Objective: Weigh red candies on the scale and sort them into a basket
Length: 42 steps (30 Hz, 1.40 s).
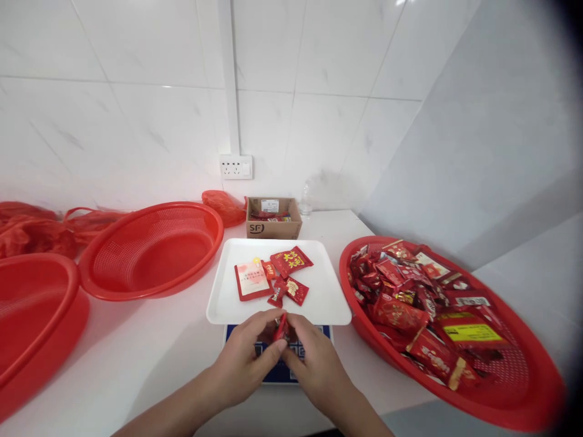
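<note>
My left hand (248, 355) and my right hand (312, 352) meet in front of the scale, both closed on a small red snack packet (281, 328). Fingers cover much of the packet, so its print cannot be read. Just beyond them lies a white tray (228, 264) on top of a blue scale (279, 377), whose keys are partly hidden by my hands. Several red packets rest on the tray: a larger one with yellow lettering (293, 261), a flat one with a pale label (253, 280), and smaller ones, including a dark red packet (297, 291).
At right, a red basket (523, 376) holds many wrapped snacks. Two red baskets stand at left, one farther back (150, 252) and one nearer (40, 315). Behind the tray sits a cardboard box (273, 229) with packets inside, beside a red plastic bag (223, 207).
</note>
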{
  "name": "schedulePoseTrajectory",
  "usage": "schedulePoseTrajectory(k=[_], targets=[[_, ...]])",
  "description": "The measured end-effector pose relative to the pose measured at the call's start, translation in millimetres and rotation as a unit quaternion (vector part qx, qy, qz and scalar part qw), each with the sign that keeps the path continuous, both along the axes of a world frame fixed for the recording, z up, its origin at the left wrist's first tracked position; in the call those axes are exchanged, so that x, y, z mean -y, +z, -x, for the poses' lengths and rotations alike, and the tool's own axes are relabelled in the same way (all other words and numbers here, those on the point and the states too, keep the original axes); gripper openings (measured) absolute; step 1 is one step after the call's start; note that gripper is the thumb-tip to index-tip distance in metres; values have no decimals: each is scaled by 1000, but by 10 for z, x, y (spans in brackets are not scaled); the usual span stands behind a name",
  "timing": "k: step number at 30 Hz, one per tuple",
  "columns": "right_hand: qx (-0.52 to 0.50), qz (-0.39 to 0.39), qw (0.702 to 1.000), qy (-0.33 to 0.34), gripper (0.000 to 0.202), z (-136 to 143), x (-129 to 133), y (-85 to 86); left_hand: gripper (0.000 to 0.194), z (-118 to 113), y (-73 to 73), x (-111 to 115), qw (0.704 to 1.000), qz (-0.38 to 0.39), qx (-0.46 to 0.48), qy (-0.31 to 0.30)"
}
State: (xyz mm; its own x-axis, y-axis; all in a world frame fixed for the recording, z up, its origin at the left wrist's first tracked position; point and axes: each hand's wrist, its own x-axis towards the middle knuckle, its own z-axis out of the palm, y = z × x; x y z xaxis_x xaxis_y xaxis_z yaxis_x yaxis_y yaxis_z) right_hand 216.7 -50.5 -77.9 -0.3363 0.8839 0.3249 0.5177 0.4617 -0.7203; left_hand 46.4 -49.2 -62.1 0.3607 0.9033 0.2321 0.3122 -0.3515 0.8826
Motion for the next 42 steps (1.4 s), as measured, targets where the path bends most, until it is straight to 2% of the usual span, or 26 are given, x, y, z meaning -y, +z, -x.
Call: schedulePoseTrajectory(k=[4,7,11,15,18,21,23,25,28,32,37,39,42], targets=[[44,-15,999,-23,40,8,10,-61,25,2,-8,26,1000,5,9,0],[69,-9,997,-24,34,28,21,-54,24,-11,-13,19,1000,-1,-1,4],[103,17,995,7,25,74,51,10,18,-5,-9,-7,999,-12,-45,-1],[83,22,996,19,28,95,58,19,17,48,-7,-25,998,-25,-53,-16],[49,17,997,-61,31,45,-23,7,28,119,-39,-69,996,-66,-56,-1],[75,53,983,-160,38,-52,-161,31,30,201,-79,-164,986,-122,-103,48],[108,65,976,-177,48,-117,-238,55,30,248,-96,-240,977,-144,-148,56],[115,38,976,-183,52,-169,-276,62,33,283,-102,-308,967,-151,-199,44],[75,-30,978,-193,42,-232,-256,18,43,306,-92,-379,953,-137,-271,9],[-4,-89,977,-195,28,-330,-108,-161,57,294,-5,-441,942,-103,-314,-55],[-71,-77,965,-238,25,-486,215,-578,62,335,192,-541,936,-74,-328,-103],[-89,-47,958,-270,28,-561,332,-776,63,430,235,-615,932,-86,-340,-90],[-120,43,936,-327,40,-706,425,-1050,62,680,229,-757,918,-113,-381,-2]])
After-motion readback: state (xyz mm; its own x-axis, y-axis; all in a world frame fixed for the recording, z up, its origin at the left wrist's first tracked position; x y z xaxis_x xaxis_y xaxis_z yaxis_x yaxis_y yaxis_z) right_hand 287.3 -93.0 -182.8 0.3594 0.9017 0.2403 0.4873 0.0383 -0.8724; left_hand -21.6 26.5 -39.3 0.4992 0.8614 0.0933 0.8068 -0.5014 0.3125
